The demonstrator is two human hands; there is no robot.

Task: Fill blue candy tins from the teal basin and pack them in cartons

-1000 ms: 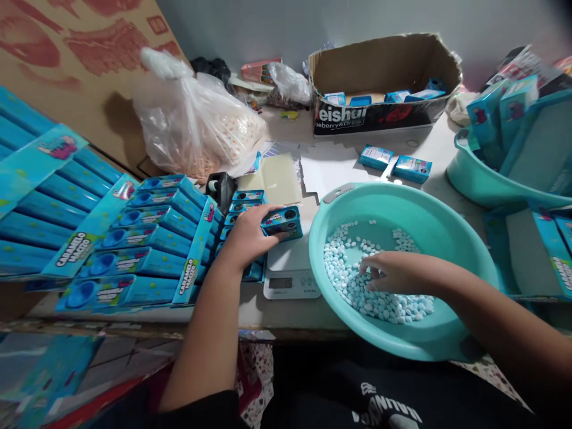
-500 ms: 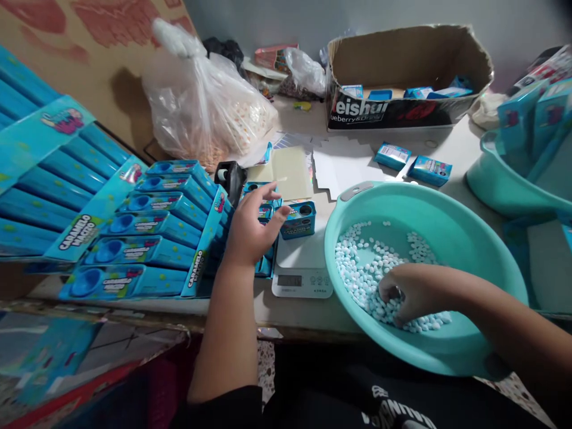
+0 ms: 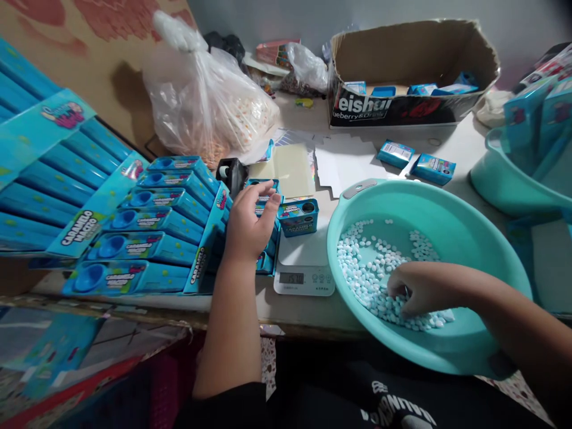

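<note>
My right hand (image 3: 426, 287) reaches into a turquoise basin (image 3: 465, 220) with its fingers curled down among small pale-blue candies (image 3: 366, 274). A small shiny thing shows between these fingers; its kind is hidden. Left of the basin, a blue candy box (image 3: 299, 221) with a round dark hole in its top stands on a white digital scale (image 3: 304, 280). My left hand (image 3: 251, 221) hovers just left of that box, thumb raised and fingers loosely stretched, nothing visible in them. Under and behind it lie more blue boxes (image 3: 263, 183), partly covered.
Display trays of blue boxes (image 3: 147, 221) fill the left side. Behind stand a tape dispenser (image 3: 232, 174), a tied plastic bag (image 3: 210, 101) and a cardboard carton (image 3: 402, 110). Two blue boxes (image 3: 432, 169) lie behind the basin. A second turquoise tub (image 3: 513, 179) is at right.
My left hand has drawn slightly left, away from the box on the scale, and its thumb points more upward. My right hand stays down among the candies. The view has shifted slightly.
</note>
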